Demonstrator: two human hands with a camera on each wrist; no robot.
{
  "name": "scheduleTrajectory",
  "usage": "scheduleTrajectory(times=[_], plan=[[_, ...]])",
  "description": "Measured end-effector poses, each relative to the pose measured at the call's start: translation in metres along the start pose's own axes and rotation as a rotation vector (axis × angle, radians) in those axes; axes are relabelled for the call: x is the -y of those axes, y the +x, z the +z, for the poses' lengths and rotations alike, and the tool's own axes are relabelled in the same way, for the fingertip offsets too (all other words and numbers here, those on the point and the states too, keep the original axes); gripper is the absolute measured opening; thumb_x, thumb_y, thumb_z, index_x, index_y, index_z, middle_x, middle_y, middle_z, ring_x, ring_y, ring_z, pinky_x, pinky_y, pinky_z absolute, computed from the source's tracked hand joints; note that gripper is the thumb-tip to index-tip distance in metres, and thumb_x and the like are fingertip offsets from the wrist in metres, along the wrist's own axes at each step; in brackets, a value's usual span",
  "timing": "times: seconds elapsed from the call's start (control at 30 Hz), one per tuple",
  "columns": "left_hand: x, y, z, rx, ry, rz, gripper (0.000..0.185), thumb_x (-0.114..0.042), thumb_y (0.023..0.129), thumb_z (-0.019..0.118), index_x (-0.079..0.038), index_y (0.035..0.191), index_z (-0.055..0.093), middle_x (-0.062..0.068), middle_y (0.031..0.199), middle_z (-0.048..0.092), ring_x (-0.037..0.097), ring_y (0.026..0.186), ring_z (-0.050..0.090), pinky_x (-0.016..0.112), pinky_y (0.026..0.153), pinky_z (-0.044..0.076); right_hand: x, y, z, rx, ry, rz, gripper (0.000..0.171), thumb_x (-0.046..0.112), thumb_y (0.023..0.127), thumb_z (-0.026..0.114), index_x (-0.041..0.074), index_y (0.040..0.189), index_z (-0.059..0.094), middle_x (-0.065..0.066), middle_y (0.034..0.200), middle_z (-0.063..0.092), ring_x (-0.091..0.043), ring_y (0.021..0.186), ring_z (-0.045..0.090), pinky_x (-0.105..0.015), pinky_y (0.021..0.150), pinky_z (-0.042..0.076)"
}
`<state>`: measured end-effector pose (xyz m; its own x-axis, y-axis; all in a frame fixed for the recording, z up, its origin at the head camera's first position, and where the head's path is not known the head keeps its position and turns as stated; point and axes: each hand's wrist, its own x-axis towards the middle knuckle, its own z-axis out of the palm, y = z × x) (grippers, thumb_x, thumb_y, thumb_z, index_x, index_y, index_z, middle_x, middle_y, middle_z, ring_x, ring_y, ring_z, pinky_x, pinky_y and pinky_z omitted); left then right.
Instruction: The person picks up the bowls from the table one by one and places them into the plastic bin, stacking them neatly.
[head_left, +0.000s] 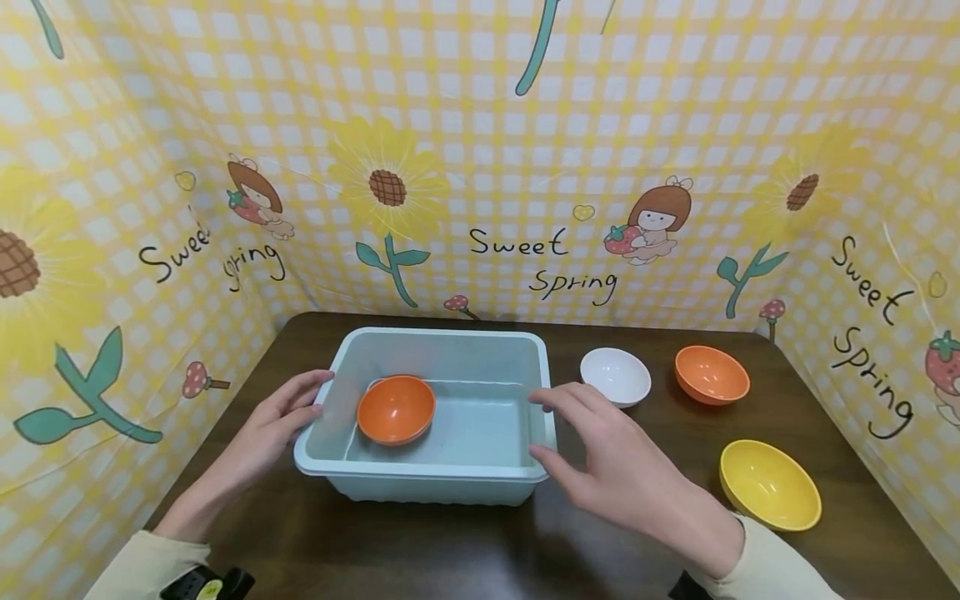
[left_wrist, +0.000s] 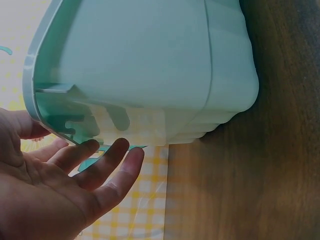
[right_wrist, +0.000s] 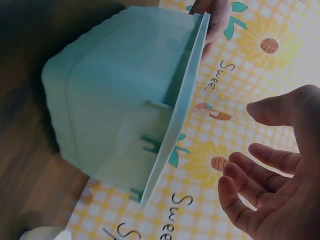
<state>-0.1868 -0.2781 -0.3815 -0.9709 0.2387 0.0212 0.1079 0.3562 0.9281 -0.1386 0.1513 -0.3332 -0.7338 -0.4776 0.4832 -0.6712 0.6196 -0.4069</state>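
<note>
A pale blue-green plastic bin [head_left: 480,417] stands upright on the dark wooden table, with an orange bowl [head_left: 396,408] inside at its left end. At the bin's left rim is my left hand [head_left: 281,412]; in the left wrist view its fingers [left_wrist: 107,165] are spread and loosely bent beside the outer wall. Whether they press on the rim is hard to tell. My right hand [head_left: 611,458] hovers by the right rim, thumb and fingers apart. In the right wrist view a gap shows between that hand [right_wrist: 280,185] and the bin [right_wrist: 115,100], and it holds nothing.
Right of the bin, a white bowl [head_left: 615,377] and another orange bowl [head_left: 711,375] sit toward the back. A yellow bowl [head_left: 770,485] lies nearer, beyond my right wrist. Checked yellow cloth [head_left: 495,167] with printed flowers walls the table at the back and both sides.
</note>
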Motion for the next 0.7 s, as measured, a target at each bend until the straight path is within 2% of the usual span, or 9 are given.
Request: scheduleTrajectory(times=[0.23,0.5,0.7], plan=[[0.001,0.0,-0.001,-0.002,-0.004,-0.002,0.051,-0.013,0.114,0.045,-0.002,0.161,0.031,0.031,0.164,0.032,0.047,0.136,0.047,0.031,0.086,0.056,-0.009,-0.02,-0.007,-0.045,-0.015,0.049,0.051,0.02,0.088,0.088,0.016,0.133,0.066,0.008,0.13,0.065,-0.012,0.119,0.059,-0.04,0.096,0.055],[0.002,-0.002,-0.002,-0.012,0.016,-0.009,0.051,-0.016,0.114,0.046,-0.003,0.161,0.032,0.029,0.164,0.033,0.044,0.137,0.047,0.028,0.086,0.055,-0.018,-0.035,-0.008,-0.096,-0.036,0.043,0.049,0.017,0.086,0.088,0.018,0.13,0.066,0.012,0.125,0.064,-0.008,0.108,0.06,-0.03,0.09,0.052],[0.003,-0.001,-0.002,0.001,-0.007,0.007,0.051,-0.016,0.114,0.047,-0.003,0.16,0.033,0.029,0.164,0.032,0.039,0.136,0.049,0.028,0.088,0.055,-0.023,-0.044,-0.007,-0.109,-0.044,0.058,0.05,0.015,0.085,0.088,0.018,0.13,0.067,0.013,0.125,0.065,-0.009,0.112,0.061,-0.026,0.092,0.051]])
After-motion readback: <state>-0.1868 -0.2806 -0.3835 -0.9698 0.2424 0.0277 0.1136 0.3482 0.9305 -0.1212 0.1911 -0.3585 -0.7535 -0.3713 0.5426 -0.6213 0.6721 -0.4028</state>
